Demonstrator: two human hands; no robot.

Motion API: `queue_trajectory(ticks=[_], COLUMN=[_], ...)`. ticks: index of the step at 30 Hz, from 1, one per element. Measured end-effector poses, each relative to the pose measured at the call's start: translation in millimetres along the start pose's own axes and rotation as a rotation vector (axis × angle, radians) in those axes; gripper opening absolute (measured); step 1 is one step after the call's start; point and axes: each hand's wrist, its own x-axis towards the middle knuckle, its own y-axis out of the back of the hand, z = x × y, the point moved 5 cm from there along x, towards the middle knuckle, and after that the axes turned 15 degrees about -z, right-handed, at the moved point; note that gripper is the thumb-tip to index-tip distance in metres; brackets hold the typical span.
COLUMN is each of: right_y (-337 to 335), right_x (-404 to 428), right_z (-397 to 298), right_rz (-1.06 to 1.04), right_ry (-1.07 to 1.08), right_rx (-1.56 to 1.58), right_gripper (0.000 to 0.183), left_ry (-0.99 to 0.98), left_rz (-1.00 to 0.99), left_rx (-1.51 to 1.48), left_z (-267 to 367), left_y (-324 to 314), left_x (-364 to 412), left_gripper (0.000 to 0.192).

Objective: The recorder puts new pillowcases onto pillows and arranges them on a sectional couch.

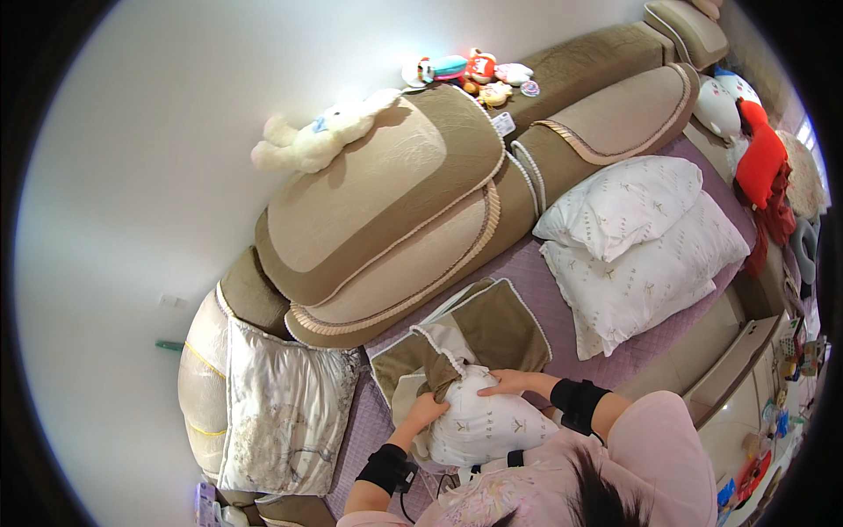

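Against my body lies a white printed pillow, its upper end at the mouth of a brown and beige cushion cover with white braided trim. My left hand grips the bunched edge of the cover at the pillow's left side. On the pillow's upper right rests my right hand, its fingers bent onto the white fabric; whether it pinches the cloth is unclear. Part of the cover is spread flat beyond the pillow, over a purple quilted sofa pad.
Two white printed pillows are stacked at the right. Large brown back cushions line the wall, with a plush rabbit and small toys on top. A silvery-white cushion leans at the left armrest. A low table stands right.
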Motion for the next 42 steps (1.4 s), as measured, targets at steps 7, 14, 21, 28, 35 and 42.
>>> queue_trajectory(ticks=[7, 14, 21, 28, 35, 42], right_y=[-28, -59, -79, -100, -87, -82], right_x=[15, 4, 33, 57, 110, 105], right_z=[-35, -89, -95, -125, -82, -93], right_rz=[0.169, 0.253, 0.166, 0.161, 0.357, 0.712], right_ry=[0.022, 0.239, 0.232, 0.292, 0.216, 0.287], right_rx=[-0.282, -0.59, -0.741, -0.83, -1.147, -0.952], right_gripper=[0.096, 0.084, 0.068, 0.048, 0.038, 0.026], left_ry=[-0.066, -0.279, -0.436, -0.437, -0.497, -0.508], left_rz=[0.528, 0.572, 0.632, 0.646, 0.59, 0.77], left_rx=[0.356, 0.416, 0.526, 0.556, 0.457, -0.023], left_z=[14, 31, 38, 29, 29, 4], left_y=[36, 57, 59, 72, 40, 15], left_x=[-34, -37, -38, -44, -50, -62], left_gripper=[0.042, 0.043, 0.046, 0.05, 0.052, 0.046])
